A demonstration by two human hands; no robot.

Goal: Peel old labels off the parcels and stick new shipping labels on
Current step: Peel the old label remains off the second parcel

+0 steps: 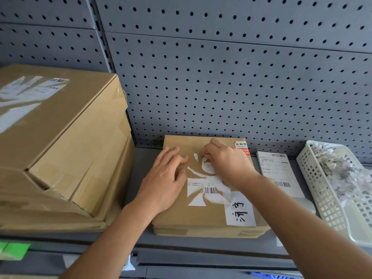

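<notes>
A flat brown parcel [181, 216] lies on the grey shelf in front of me. Its top carries a torn old white label [203, 191] with a barcode, and a white slip with handwritten characters [240, 212] sits at its near right corner. My left hand [168, 178] rests flat on the parcel's left part, fingers spread. At the label's upper edge, my right hand [225, 161] pinches a lifted scrap of the label with curled fingers. A new shipping label [276, 172] lies flat on the shelf just right of the parcel.
A stack of large cardboard boxes [60, 150] fills the left, the top one bearing torn label remains. A white plastic basket [322, 190] holding several label scraps stands at the right. A grey pegboard wall [221, 67] backs the shelf.
</notes>
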